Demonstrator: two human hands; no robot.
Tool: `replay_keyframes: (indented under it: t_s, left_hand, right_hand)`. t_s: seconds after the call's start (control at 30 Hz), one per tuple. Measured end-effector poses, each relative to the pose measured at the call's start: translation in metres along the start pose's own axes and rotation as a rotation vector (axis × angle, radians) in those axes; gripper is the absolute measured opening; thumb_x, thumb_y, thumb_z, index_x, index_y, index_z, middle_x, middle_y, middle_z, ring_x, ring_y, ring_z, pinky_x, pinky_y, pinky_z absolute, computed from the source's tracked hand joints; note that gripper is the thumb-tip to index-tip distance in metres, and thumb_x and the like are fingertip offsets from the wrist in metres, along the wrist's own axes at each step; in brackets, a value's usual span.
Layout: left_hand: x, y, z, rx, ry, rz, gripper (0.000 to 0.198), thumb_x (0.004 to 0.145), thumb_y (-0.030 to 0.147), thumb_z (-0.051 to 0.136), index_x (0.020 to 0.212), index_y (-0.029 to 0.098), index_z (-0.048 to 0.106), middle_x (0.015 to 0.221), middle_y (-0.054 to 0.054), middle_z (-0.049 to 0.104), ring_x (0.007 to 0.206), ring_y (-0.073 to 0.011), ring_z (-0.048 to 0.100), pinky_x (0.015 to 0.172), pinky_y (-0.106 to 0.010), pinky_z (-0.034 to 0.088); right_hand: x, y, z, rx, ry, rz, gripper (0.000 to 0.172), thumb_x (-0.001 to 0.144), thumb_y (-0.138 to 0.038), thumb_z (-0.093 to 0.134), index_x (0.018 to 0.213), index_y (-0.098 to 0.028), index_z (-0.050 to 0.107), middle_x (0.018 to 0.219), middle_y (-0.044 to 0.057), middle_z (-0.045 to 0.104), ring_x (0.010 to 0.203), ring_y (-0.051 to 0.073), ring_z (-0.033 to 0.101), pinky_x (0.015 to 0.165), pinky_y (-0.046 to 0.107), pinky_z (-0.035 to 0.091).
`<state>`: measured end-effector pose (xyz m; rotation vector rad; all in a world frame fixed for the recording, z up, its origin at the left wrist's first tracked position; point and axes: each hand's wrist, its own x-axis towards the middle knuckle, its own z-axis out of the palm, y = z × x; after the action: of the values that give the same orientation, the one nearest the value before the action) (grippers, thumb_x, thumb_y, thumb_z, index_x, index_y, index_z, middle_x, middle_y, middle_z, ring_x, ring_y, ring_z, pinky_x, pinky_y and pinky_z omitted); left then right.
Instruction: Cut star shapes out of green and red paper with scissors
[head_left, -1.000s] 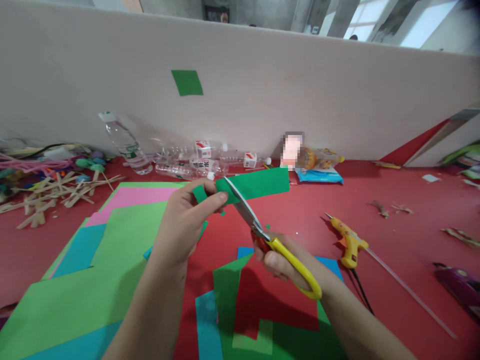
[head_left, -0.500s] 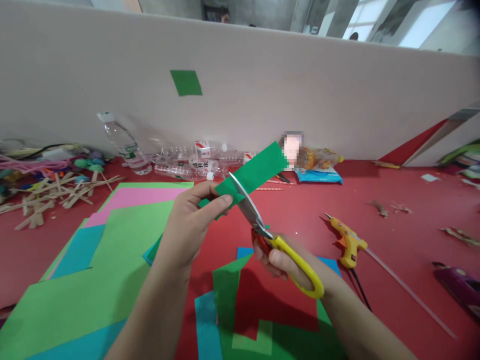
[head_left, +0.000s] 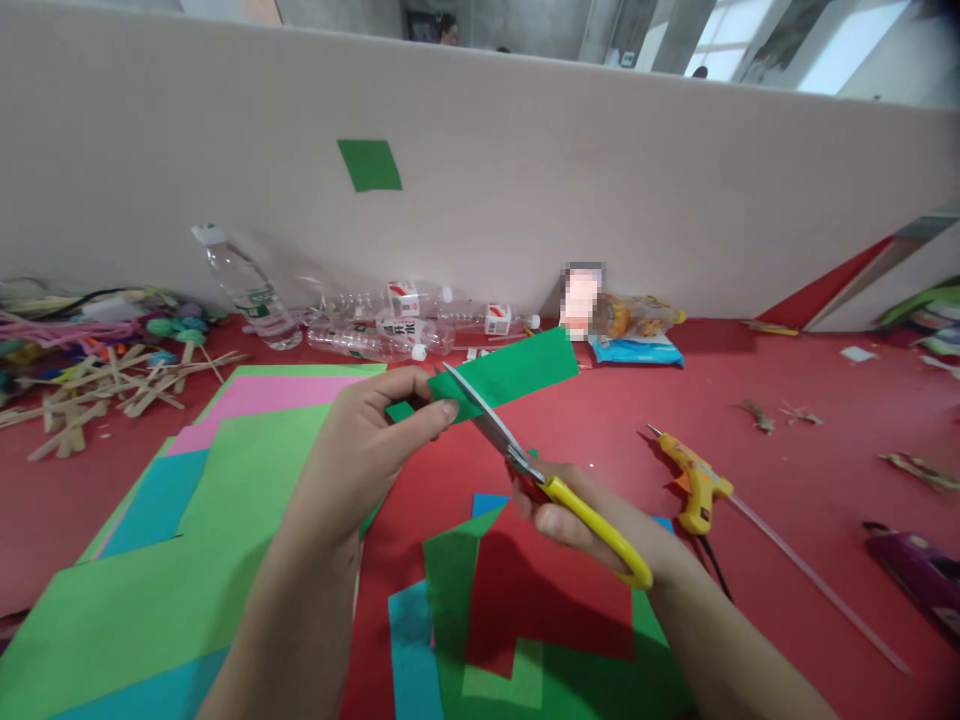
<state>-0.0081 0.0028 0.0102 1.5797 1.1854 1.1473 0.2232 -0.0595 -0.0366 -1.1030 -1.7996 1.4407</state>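
A strip of green paper [head_left: 517, 374] is pinched at its left end between the thumb and fingers of my left hand [head_left: 375, 430]. My right hand [head_left: 562, 515] grips scissors [head_left: 596, 525] by their yellow and red handles. Their blades lie across the strip close to my left thumb, one blade on top of it; the other is mostly hidden. Below the hands lie sheets of red paper [head_left: 551, 590], dark green paper [head_left: 450, 600] and blue paper [head_left: 412, 650]. Light green paper [head_left: 255, 490] is spread beneath my left forearm, with pink paper [head_left: 289, 394] behind it.
A yellow glue gun [head_left: 697, 485] with a long glue stick lies on the red table at right, a purple tool [head_left: 919, 570] farther right. Plastic bottles [head_left: 367, 340] line the white partition [head_left: 600, 170]. Wooden sticks [head_left: 75, 415] are heaped at left. A green paper piece [head_left: 370, 165] is on the partition.
The strip's far end has swung downward, uncovering a bottle behind it. Both hands have shifted slightly, and the blade tip sits a little lower and farther left on the strip.
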Motion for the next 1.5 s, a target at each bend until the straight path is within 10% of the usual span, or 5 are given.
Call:
replay_keyframes:
  t_s: [1.03,1.5]
  left_hand:
    - [0.001,-0.006,-0.002,-0.056,-0.010,0.002,0.019,0.078,0.026,0.075,0.065,0.022,0.062,0.065,0.004,0.055,0.065,-0.0134,0.047,0.063,-0.028,0.038]
    - [-0.005,-0.009,0.030,-0.234,0.054,0.037,0.014,0.086,0.029,0.073,0.075,0.022,0.069,0.069,0.003,0.060,0.067,-0.0144,0.051,0.067,-0.028,0.041]
  right_hand:
    - [0.004,0.003,0.010,0.056,0.031,-0.010,0.069,0.084,-0.090,0.055,0.079,-0.022,0.046,0.070,-0.004,0.043,0.060,0.012,0.033,0.053,0.027,0.027]
    - [0.002,0.007,0.020,0.191,0.079,-0.096,0.060,0.094,-0.082,0.048,0.082,-0.024,0.041,0.068,-0.005,0.039,0.057,0.013,0.031,0.050,0.027,0.026]
